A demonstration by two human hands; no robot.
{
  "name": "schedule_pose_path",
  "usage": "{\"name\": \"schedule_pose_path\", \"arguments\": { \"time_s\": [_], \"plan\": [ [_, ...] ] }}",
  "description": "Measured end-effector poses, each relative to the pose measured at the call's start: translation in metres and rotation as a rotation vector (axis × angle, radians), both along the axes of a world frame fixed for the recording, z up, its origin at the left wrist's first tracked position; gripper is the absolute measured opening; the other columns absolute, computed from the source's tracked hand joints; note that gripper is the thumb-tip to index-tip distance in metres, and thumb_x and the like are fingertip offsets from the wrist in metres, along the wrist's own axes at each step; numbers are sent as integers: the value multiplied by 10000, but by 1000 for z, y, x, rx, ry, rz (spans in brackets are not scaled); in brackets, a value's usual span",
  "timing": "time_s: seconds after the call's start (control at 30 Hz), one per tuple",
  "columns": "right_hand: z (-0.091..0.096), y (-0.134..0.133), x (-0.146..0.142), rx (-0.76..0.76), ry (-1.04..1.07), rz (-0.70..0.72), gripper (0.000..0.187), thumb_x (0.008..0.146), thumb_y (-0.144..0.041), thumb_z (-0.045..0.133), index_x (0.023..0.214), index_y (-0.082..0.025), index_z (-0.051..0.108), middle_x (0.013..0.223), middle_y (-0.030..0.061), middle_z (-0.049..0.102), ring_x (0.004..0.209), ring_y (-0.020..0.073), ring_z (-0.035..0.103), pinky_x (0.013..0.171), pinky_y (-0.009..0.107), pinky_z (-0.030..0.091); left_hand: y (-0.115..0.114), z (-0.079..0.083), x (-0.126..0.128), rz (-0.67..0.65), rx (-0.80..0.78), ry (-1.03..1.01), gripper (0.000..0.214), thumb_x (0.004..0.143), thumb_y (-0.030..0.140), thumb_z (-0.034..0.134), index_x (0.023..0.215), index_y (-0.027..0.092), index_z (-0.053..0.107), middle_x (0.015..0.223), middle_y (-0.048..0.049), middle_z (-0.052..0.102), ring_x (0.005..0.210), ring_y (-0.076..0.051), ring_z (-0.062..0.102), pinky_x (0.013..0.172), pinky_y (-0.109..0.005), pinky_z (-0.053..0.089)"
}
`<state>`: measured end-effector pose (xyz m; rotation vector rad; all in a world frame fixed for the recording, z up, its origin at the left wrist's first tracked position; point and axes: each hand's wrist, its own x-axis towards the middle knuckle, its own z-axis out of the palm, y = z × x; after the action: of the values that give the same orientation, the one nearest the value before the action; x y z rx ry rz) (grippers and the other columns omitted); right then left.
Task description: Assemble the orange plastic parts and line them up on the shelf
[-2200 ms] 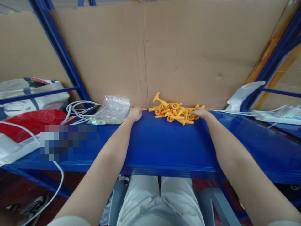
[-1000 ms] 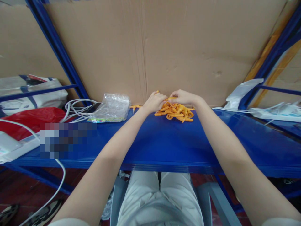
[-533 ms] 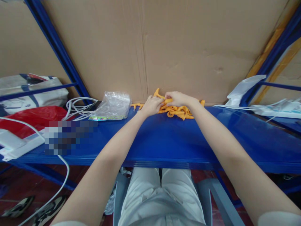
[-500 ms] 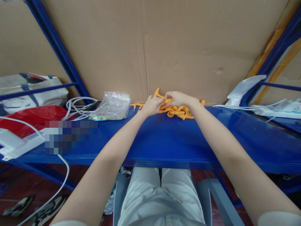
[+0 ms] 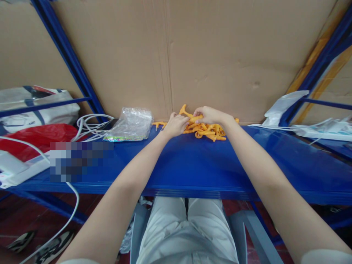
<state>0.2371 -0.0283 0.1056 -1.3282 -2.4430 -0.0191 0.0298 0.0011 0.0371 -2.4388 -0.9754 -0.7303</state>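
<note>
The step in hand seems to be handling a single orange-yellow, rounded, plastic-looking piece (image 5: pixel 196 118), which the right hand (image 5: pixel 206 114) pinches over a heap of similar orange-yellow pieces (image 5: pixel 210 134) at the back of the blue metal table (image 5: pixel 192 165). The left hand (image 5: pixel 176 125), fingers curled, meets its other end, though whether it grips I cannot tell; any next move would call for steady fingertips.
</note>
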Motion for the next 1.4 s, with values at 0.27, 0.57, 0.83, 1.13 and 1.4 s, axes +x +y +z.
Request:
{"name": "schedule_pose_path", "arguments": {
  "time_s": [0.27,0.57,0.83,1.13,1.4],
  "plan": [
    [0,1,-2,-17,-62,46,197,831,-198,685,997,-134,768,965,88,778,906,214,675,797,268,468,-3,1,0,-4,1,-7,242,991,249,439,1026,195,673,985,-119,752,1003,-266,666,993,-495,376],
    [-5,4,3,-132,17,8,167,909,-292,663,984,-161,736,969,70,784,842,177,677,740,242,467,-2,-1,1,-14,48,17,245,991,255,444,1052,212,678,987,-116,760,1037,-278,658,1065,-575,331],
    [1,-5,7,-43,42,-19,279,781,-123,717,1053,-177,682,1106,77,738,956,193,661,820,260,487,-4,-2,6,-9,68,0,246,988,245,452,1087,216,675,999,-120,760,1079,-294,659,1079,-605,329],
    [0,0,10,-39,22,-5,282,788,-149,721,1066,-174,680,1135,83,729,975,198,655,839,269,490,-4,-3,7,0,71,16,272,997,214,457,1185,207,653,1037,-141,758,1109,-301,657,1086,-620,325],
    [-7,11,8,54,-94,21,317,788,-178,708,1105,-183,724,1150,70,724,1015,213,646,866,276,483,-8,-1,8,46,37,45,285,1000,210,471,1227,206,642,1047,-136,752,1127,-293,648,1090,-595,312]
  ]
}}
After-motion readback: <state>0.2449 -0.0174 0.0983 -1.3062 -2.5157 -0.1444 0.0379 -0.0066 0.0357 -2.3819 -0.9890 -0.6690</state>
